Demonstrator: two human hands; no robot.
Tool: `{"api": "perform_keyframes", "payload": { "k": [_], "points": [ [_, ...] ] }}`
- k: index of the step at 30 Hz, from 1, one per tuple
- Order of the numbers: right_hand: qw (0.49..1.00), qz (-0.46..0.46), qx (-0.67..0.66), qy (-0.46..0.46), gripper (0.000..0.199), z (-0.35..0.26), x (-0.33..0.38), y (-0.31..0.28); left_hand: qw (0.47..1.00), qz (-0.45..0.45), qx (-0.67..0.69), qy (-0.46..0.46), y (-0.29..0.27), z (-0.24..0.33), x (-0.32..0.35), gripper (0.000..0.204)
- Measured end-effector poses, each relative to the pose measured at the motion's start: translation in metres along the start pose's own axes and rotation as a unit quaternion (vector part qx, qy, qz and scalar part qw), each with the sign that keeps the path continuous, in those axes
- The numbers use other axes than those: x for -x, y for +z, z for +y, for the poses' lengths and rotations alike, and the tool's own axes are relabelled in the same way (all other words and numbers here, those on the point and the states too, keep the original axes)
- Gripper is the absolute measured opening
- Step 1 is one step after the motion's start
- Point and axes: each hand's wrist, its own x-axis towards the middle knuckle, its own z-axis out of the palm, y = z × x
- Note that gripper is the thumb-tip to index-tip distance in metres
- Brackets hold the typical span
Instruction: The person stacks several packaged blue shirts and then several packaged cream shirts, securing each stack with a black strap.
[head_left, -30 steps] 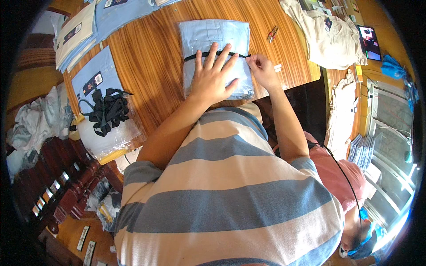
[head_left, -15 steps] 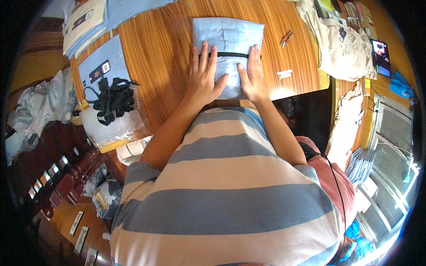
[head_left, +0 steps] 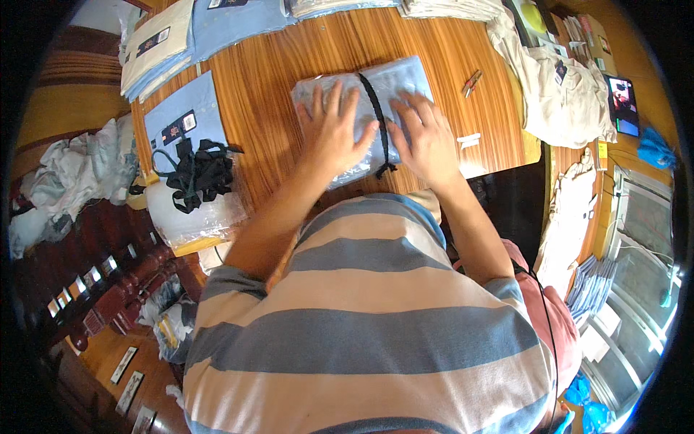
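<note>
A bundle of light-blue folded clothing in clear plastic [head_left: 408,76] lies on the wooden table in front of me. A black strap [head_left: 374,98] crosses its middle from far to near, with a knotted end at the near edge. On the bundle's left part rests my left hand [head_left: 334,134], fingers apart. My right hand [head_left: 425,137] lies on the right part beside the strap, its fingers spread and slightly bent. Neither hand grips anything.
Black straps [head_left: 199,173] are heaped on clear plastic bags [head_left: 191,217] at the left, below a folded blue shirt [head_left: 181,108]. Stacked shirts [head_left: 238,25] line the far edge. Small snips [head_left: 471,82] and white strips [head_left: 468,139] lie at the right, near cream clothing [head_left: 564,94].
The bundle has been turned about a quarter, so the strap now runs far to near instead of side to side. Both hands have shifted with it, the right one outward.
</note>
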Motion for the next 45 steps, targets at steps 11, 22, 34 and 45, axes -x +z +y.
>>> {"api": "perform_keyframes", "payload": {
  "k": [11,22,34,45],
  "points": [
    [0.999,-0.035,0.007,-0.019,0.070,0.021,-0.044,0.043,0.986,0.096,0.131,-0.027,0.024,-0.029,0.003,0.080],
    [0.998,-0.058,-0.018,-0.004,0.077,0.024,-0.042,0.059,0.973,0.123,0.189,-0.040,0.055,-0.040,0.016,0.077],
    [0.998,-0.050,-0.035,-0.006,0.076,0.032,-0.039,0.070,0.974,0.125,0.182,-0.046,0.057,-0.038,0.016,0.072],
    [0.999,0.008,-0.039,-0.017,0.070,0.028,-0.038,0.068,0.983,0.106,0.148,-0.029,0.048,-0.036,0.016,0.075]
  ]
}}
